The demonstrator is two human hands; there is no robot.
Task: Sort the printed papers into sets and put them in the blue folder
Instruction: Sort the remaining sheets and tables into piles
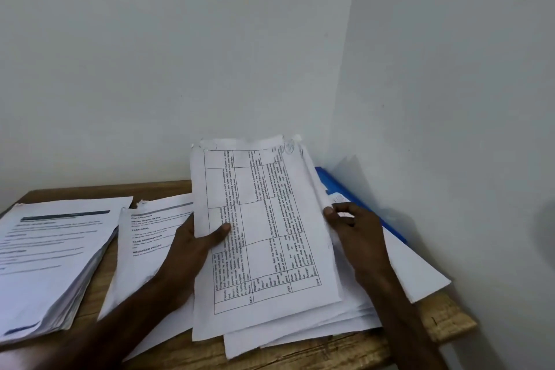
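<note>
A bundle of printed papers (258, 219) with a table on its top sheet is raised at an angle over the desk. My left hand (192, 249) grips its left edge, thumb on the printed face. My right hand (357, 234) holds the right edge, fingers behind the sheets. Under the bundle lies a loose spread of white sheets (300, 333). The blue folder (360, 201) lies at the back right against the wall, mostly covered by papers. A thick stack of printed papers (51, 255) sits at the left, and a thinner set (144, 249) lies beside it.
The wooden desk (450, 321) stands in a corner, with white walls behind and to the right. Its right front edge shows bare wood. Papers overhang the desk's front edge.
</note>
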